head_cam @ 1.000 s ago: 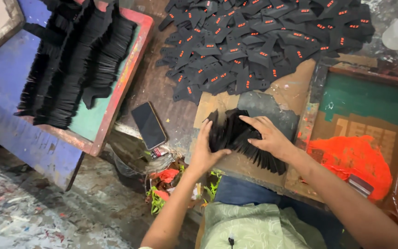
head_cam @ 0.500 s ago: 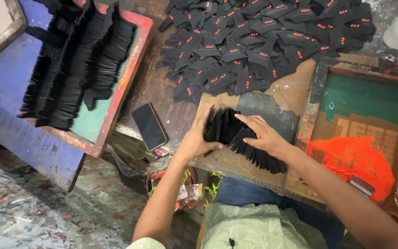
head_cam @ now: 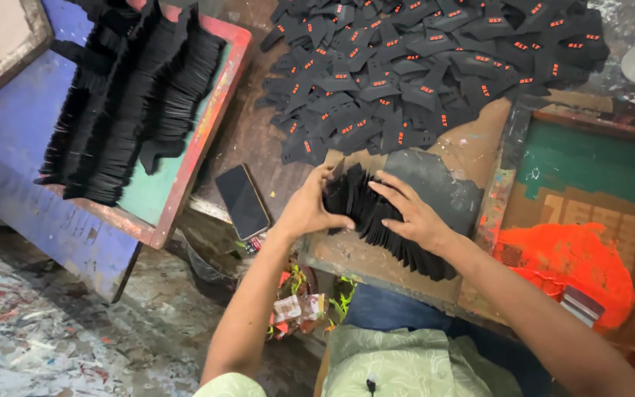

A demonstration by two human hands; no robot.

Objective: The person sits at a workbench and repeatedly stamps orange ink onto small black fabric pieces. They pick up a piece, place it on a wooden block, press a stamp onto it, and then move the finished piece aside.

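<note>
Black fanned stack (head_cam: 387, 224); black pieces (head_cam: 435, 70) (orange marks); orange ink (head_cam: 564, 261) on green screen (head_cam: 597, 165).

A phone (head_cam: 242, 201) lies left of the fanned stack (head_cam: 387, 220), loose pieces (head_cam: 428, 70) behind.
</note>
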